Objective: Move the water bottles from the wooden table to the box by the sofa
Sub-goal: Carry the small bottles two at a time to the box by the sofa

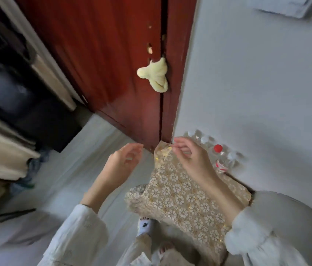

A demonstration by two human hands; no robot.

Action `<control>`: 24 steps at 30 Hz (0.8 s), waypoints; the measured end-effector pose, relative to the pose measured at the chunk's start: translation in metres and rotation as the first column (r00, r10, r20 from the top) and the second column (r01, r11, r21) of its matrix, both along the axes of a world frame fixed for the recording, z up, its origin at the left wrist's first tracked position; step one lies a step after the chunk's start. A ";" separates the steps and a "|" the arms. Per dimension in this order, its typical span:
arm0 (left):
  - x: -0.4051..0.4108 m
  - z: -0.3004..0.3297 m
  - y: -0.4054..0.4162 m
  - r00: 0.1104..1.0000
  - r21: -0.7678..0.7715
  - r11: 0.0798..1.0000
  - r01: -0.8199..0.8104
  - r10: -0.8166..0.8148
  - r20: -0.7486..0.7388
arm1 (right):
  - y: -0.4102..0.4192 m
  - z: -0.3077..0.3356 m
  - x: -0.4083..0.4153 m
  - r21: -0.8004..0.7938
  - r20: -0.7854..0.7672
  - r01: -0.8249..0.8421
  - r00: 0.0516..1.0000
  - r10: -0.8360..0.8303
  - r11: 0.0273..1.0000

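Head view: right hand (pixel 191 160) fingers (pixel 178 145) pinch cloth (pixel 182 196) corner; left hand (pixel 124 160) spread, empty. Bottles (pixel 220 154) clustered on surface by wall, just beyond cloth. Judgement: release cloth, grip bottle mid-body, avoid toppling neighbours.

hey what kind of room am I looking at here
Probably a room in a home, near a doorway. A dark red wooden door meets a pale wall, and a small table under a floral lace cloth holds water bottles against that wall.
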State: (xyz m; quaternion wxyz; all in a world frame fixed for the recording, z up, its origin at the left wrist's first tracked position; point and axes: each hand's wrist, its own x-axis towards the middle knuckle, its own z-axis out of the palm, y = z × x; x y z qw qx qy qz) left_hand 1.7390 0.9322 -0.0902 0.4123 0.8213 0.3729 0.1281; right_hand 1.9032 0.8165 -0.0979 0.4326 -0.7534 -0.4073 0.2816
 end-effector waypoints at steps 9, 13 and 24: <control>-0.199 0.051 -0.095 0.780 0.009 0.782 -0.624 0.621 0.082 | 0.025 0.049 -0.152 0.077 -0.025 -0.563 0.824 0.566 0.823; -0.277 0.065 -0.155 0.596 0.007 0.598 -0.801 0.797 0.101 | 0.024 0.071 -0.246 0.078 0.011 -0.769 0.637 0.771 0.635; -0.508 0.123 -0.342 0.046 0.028 0.040 -0.999 0.971 0.233 | -0.065 0.139 -0.568 0.183 0.201 -0.981 -0.026 0.979 -0.064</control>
